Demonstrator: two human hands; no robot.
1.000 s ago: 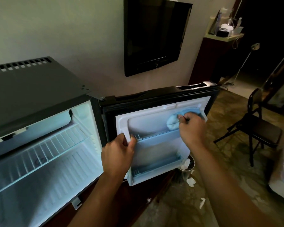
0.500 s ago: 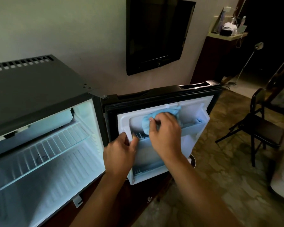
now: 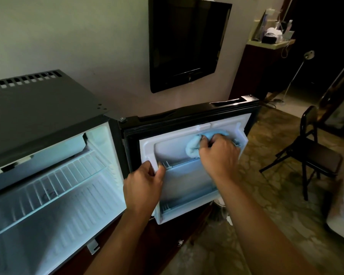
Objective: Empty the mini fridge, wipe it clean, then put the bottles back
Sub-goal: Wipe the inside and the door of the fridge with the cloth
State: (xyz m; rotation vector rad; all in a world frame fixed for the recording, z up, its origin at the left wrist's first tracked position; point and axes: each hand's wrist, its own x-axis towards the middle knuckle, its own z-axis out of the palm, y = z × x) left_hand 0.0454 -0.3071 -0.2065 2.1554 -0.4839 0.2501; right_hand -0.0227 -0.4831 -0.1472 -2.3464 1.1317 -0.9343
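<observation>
Head view: right hand (image 3: 218,153) clenches a soft, limp blue cloth (image 3: 195,148) bunched against the open fridge door (image 3: 187,175)'s top shelf, far right; left hand (image 3: 144,185) grips the door's near-left edge, steadying it.

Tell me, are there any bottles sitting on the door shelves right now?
No, both door shelves look bare; only the right hand with a blue cloth is there.

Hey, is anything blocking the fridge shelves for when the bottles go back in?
Nothing visible does. The wire shelf in the mini fridge is bare, and both door racks look empty; no bottles are in view.
</observation>
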